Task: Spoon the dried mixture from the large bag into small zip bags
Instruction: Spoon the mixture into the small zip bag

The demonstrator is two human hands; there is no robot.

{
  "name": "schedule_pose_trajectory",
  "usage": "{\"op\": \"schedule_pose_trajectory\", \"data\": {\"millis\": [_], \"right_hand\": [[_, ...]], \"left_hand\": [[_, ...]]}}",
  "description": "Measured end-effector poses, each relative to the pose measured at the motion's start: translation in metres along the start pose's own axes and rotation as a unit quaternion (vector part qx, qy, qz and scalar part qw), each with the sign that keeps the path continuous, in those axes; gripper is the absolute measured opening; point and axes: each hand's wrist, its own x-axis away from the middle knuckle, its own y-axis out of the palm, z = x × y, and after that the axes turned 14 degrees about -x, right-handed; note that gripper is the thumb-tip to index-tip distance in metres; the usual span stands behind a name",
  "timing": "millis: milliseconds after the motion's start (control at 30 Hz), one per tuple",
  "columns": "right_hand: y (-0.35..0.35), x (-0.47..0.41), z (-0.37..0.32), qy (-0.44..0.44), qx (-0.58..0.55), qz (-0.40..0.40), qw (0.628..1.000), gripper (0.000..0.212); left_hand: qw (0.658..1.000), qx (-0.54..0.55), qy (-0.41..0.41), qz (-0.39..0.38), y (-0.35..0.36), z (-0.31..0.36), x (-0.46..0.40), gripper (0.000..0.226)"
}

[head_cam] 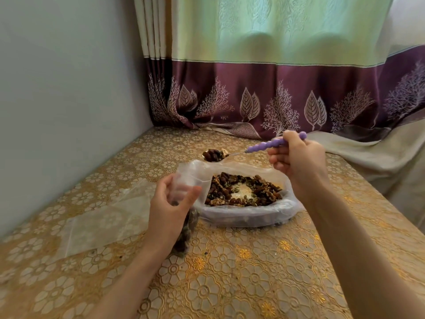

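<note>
A large clear bag (248,215) lies open on the table, and the dried mixture (243,189) of dark fruit, nuts and seeds rings a bare patch in its middle. My right hand (299,161) grips the purple beaded handle of a spoon (264,146). The spoon's bowl (213,154) is heaped with mixture and hangs above the far left rim of the large bag. My left hand (172,203) holds a small zip bag (186,217) by its open top. The small bag is partly filled, and its lower part hangs behind my wrist.
Several flat empty clear bags (101,224) lie on the table left of my left hand. The table wears a gold flower-patterned cover (230,272). A grey wall (69,88) stands at the left, and a purple and green curtain (276,93) hangs at the back.
</note>
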Motion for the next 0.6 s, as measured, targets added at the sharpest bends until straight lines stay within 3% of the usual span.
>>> {"op": "schedule_pose_trajectory", "data": {"millis": [167,367,600], "right_hand": [[0.024,0.018,-0.008,-0.056,0.033,-0.091,0.994,0.033],[0.035,0.042,0.007,-0.116,0.098,-0.194,0.969,0.03],[0.019,0.041,0.003,-0.135,0.045,-0.156,0.977,0.024]], "left_hand": [[1.0,0.019,-0.004,-0.01,-0.001,0.003,-0.001,0.043],[1.0,0.03,0.008,0.0,0.0,0.002,0.0,0.045],[1.0,0.011,0.017,-0.015,0.0,-0.004,-0.002,0.067]]}}
